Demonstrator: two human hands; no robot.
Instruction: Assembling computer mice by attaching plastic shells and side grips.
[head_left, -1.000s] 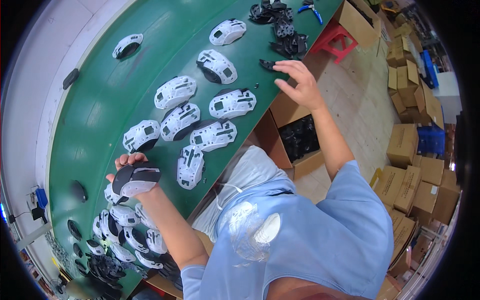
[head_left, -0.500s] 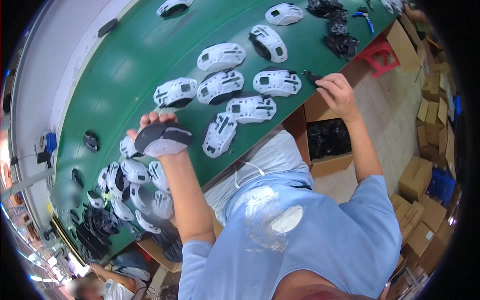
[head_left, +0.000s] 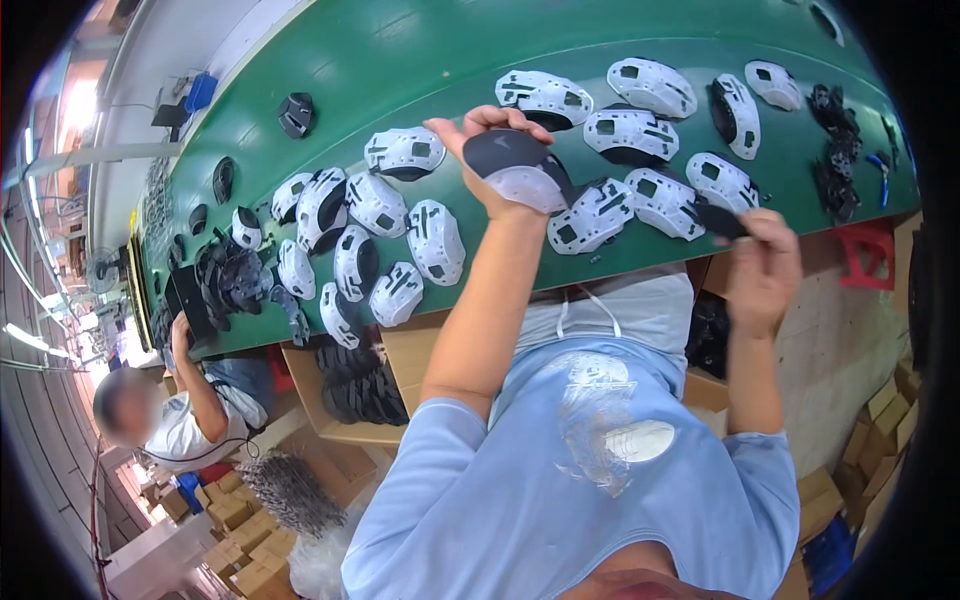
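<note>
My left hand point(head_left: 480, 190) is closed around a curved black and light grey shell point(head_left: 518, 160), raised above the table. Its fingertips show past the shell's far edge. In my right hand point(head_left: 765, 275), somewhat blurred, a thin black curved piece point(head_left: 718, 221) is pinched between thumb and fingers. That piece overlaps the near edge of a white shell with slots and square holes point(head_left: 668, 204). Similar white shells lie around both hands, among them one just right of the left hand point(head_left: 590, 217) and another beyond it point(head_left: 545, 95).
The green table point(head_left: 420, 60) carries several more shells on the left beside a heap of black parts point(head_left: 228, 275). Black parts point(head_left: 835, 150) and blue-handled pliers point(head_left: 880, 175) lie right. A co-worker point(head_left: 190, 410) sits left. An open carton point(head_left: 340, 425) and a red stool point(head_left: 866, 255) stand below.
The view has swung, so table things appear shifted. My right hand has brought the black piece from the table's near edge closer to the white shells. My left hand still holds its shell.
</note>
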